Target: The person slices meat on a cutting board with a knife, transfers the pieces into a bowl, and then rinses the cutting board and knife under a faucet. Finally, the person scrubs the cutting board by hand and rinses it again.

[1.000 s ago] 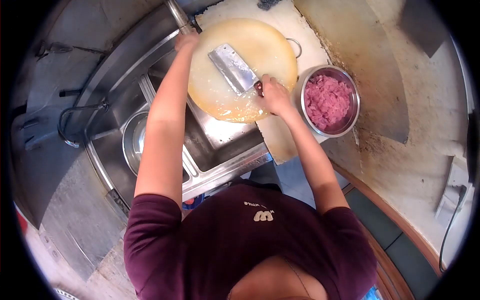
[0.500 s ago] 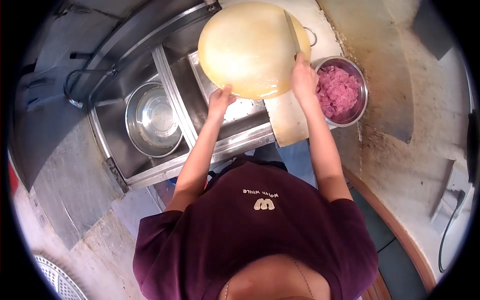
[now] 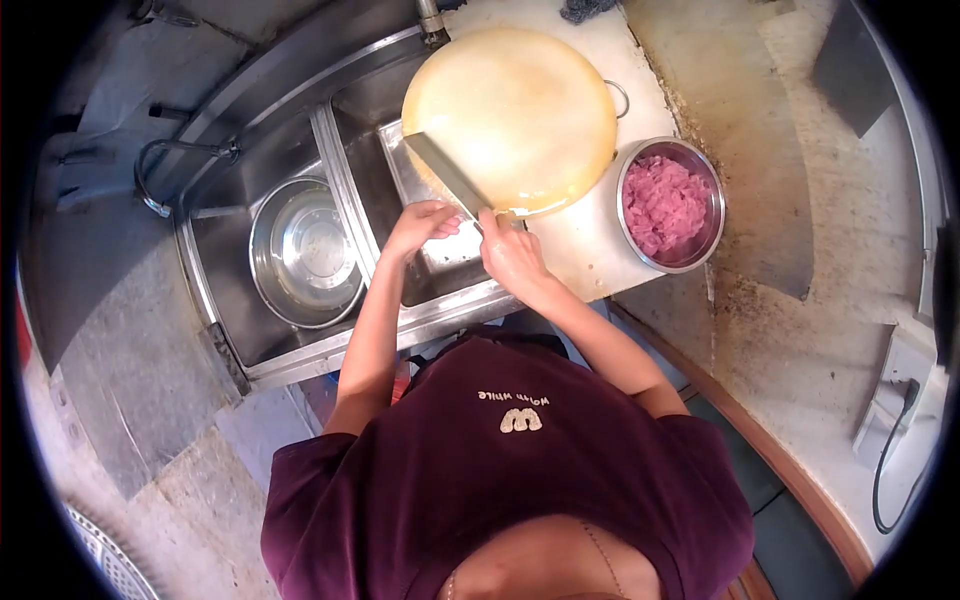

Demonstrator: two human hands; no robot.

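Observation:
My right hand (image 3: 510, 255) is closed round the handle of a cleaver (image 3: 447, 172). The blade slants up and to the left, over the near left edge of a round, yellowish cutting board (image 3: 515, 110) with a wet surface. Close to the blade's left side, my left hand (image 3: 425, 228) is held over the sink with its fingers loosely bent and apart, nothing visible in them. To the right of the board stands a metal bowl (image 3: 716, 222) of pink sliced raw meat (image 3: 665, 203).
A double steel sink lies on the left, with a metal basin (image 3: 258, 262) in its left bowl and a metal tray (image 3: 395, 150) in the right. A faucet (image 3: 150, 180) arches over the left bowl. A dark scouring pad (image 3: 587, 9) sits at the back.
My right hand has brought the cleaver from the board's right side to its near left edge. My left hand has let go of the board's rim and moved slightly left, toward me.

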